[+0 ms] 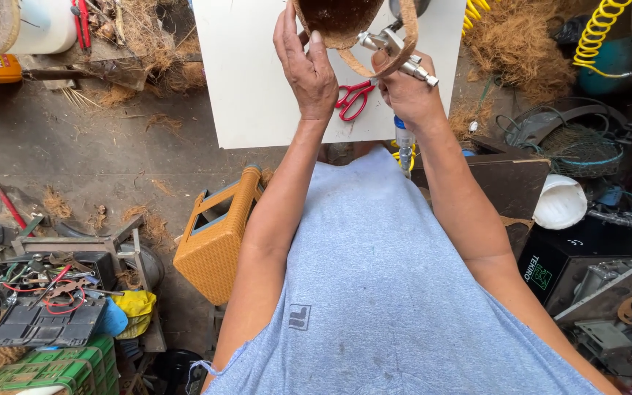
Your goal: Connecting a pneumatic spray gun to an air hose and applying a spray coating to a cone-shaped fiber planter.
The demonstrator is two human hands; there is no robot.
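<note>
White flat counter (257, 88) w/ red-handled scissors (354, 99), set on a cluttered concrete floor (111, 153). Brown coir basket (341, 22), cut off at top, is gripped by left hand (307, 69); metal air-blow gun (396, 58) clenched in right hand (407, 91).

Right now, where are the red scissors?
In the head view, the red scissors lie on the white table, between the left hand and the right hand.

Workshop floor of bare grey concrete (89, 146), strewn with fibre; white table (250, 88) far centre, orange plastic stool (213, 238) near it, green crates (53, 369) near left.
</note>
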